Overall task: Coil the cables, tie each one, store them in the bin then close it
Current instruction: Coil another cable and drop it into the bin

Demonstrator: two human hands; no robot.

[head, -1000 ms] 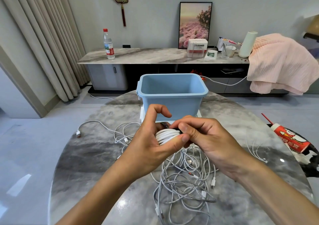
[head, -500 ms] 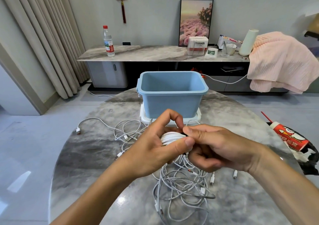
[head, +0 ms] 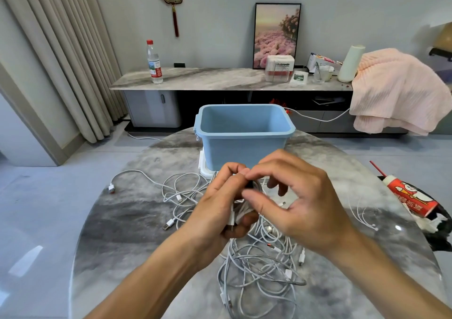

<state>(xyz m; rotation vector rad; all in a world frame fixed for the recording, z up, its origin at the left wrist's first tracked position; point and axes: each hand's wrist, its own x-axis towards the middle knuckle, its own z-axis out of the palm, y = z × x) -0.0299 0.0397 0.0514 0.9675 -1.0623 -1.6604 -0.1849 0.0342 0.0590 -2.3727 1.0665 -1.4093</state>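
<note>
White coiled cable (head: 241,211) gripped in your left hand (head: 220,211) | right hand (head: 300,203) fingers (head: 254,174) pinching dark tie | step: tying | next: cinch, drop into blue bin (head: 244,132).

Bright, sharp; edges perhaps warped.

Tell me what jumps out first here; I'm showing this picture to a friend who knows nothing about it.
Two hands meet at the centre: the left hand grips a white cable coil while the right hand pinches a dark tie at its top. Behind them stands an open blue bin; below, loose cables sprawl across the marble table.
</note>
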